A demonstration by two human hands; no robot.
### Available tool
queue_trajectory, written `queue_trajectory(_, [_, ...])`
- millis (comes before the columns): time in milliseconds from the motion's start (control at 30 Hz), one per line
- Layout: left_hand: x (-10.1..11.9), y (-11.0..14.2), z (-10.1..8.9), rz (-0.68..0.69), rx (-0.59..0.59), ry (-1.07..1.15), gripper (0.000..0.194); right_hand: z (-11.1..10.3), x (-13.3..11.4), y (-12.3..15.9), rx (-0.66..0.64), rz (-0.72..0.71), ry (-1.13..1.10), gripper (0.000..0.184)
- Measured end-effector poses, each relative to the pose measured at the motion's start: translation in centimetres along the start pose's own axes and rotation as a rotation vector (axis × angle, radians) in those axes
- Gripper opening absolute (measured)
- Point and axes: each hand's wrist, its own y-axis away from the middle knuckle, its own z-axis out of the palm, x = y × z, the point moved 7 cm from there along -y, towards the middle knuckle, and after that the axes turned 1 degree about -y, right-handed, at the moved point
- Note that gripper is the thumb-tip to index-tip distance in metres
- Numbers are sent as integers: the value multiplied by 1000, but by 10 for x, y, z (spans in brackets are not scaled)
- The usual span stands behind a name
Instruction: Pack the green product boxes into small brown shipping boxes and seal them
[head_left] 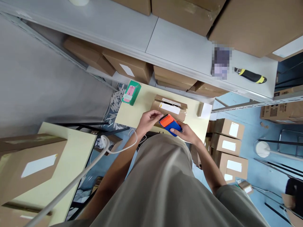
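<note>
From where I stand, the person has both hands up over the near side of a pale yellow bench [123, 114], with an orange-and-blue device [170, 125] between them, just in front of a brown carton [181, 116] that bears a white label [169, 108]. The right hand [186, 133] is closed around the blue end, thumb lying across its face. The left hand [149, 121] is at the orange end, thumb and fingertips drawn close together by the dark edge; whether they pinch anything there I cannot tell. On the bench a green box [136, 92] with a pink picture lies toward the left far corner, and a small white box [204, 110] is near the right edge. Above, on a grey shelf [180, 41], a black-and-yellow utility knife [251, 75] lies near the right end, below big cartons. Labelled boxes [229, 145] are stacked at the right over a blue floor [265, 183]. At the left a white tube [71, 183] slants up, its thin end looping by the left forearm.
</note>
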Motion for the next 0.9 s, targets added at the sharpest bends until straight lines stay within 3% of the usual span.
queue_trajectory(233, [-1, -10, -7, 32, 96, -49, 47, -17, -29, -7, -166, 23, 86, 49])
queue_trajectory(433, [-8, -39, -36, 19, 264, 43, 50, -72, -38, -8, -303, 156, 111, 51])
queue_trajectory(567, [-24, -72, -31, -76, 233, 231, 54, -115, -48, -46, -345, 149, 172, 53])
queue_trajectory(667, [-37, -87, -26, -165, 225, 308, 54, -135, -53, -88, -381, 109, 231, 59])
queue_trajectory(800, [-55, -88, -30, -251, 267, 346, 56, -137, -47, -128, -436, 190, 269, 67])
queue_trajectory(900, [-69, -80, -36, -296, 310, 388, 56, -126, -34, -136, -472, 313, 280, 71])
